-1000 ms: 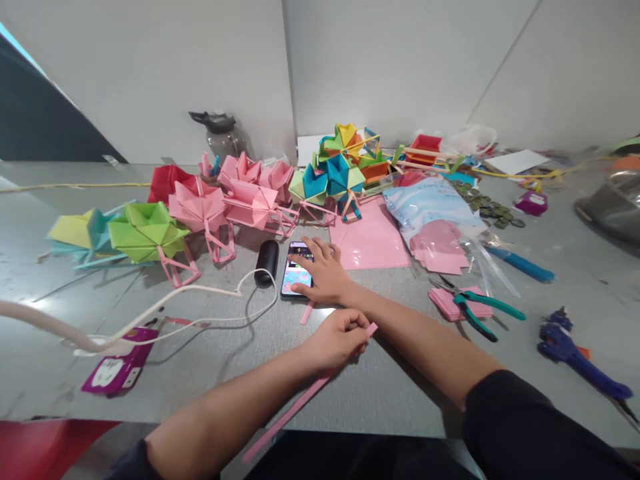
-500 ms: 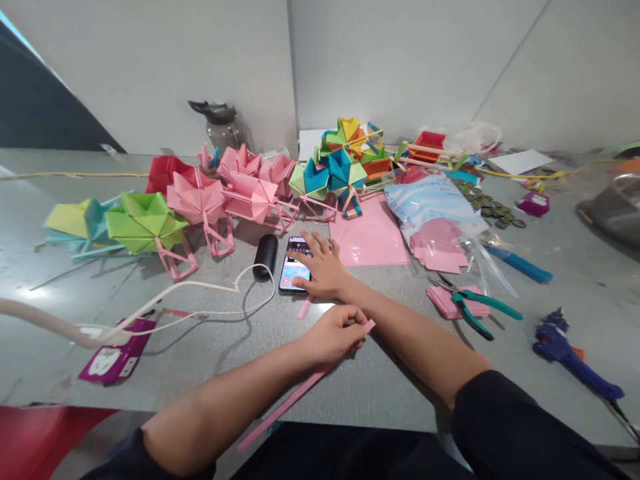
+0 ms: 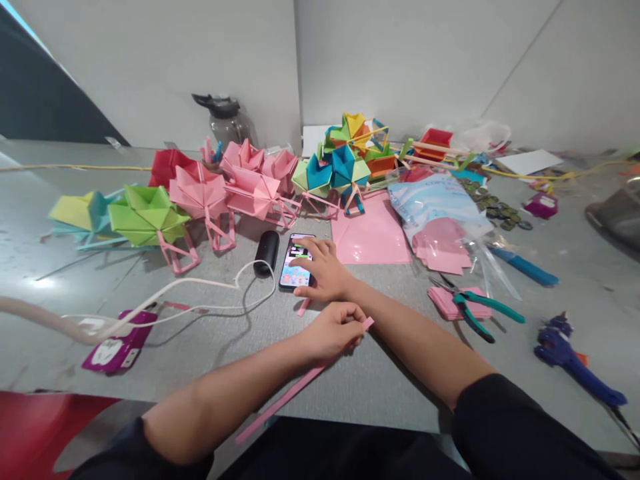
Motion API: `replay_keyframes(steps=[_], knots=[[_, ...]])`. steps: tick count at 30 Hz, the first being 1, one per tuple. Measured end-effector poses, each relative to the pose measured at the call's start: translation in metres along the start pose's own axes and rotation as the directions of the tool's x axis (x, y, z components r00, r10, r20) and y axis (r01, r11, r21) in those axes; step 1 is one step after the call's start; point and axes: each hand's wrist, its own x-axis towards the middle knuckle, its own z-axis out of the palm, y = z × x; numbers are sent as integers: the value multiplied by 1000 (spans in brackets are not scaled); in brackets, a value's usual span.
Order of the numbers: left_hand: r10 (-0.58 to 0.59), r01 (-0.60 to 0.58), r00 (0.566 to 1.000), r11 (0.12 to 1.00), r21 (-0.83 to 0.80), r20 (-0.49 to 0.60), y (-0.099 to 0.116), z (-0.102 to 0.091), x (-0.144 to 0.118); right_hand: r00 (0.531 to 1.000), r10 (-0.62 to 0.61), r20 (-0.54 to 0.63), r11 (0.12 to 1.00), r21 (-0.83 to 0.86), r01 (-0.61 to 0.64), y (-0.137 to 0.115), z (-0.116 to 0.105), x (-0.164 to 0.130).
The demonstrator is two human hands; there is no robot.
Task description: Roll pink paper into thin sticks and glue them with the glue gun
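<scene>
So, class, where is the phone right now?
The phone lies on the table near the middle of the head view, just right of the black rounded object and partly covered by the right hand.

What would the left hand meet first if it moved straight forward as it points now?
Probably the right forearm, just beyond the left hand; whether they touch is unclear.

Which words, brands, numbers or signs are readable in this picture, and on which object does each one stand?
No text can be read with certainty.
Blue-and-white bag: pale lettering near its upper edge, too blurred to read.
Phone: lit, but any writing is too small to read.
Large purple item on the left: white patches, no legible word.
Small purple item on the right: pale mark, unreadable.
</scene>
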Motion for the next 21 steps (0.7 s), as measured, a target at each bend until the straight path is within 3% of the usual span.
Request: replay_keyframes(steps=[21], knots=[[-11, 11, 1000, 1000, 1, -5, -5, -2, 2, 996, -62, 67, 996, 64, 58, -3, 0, 1]])
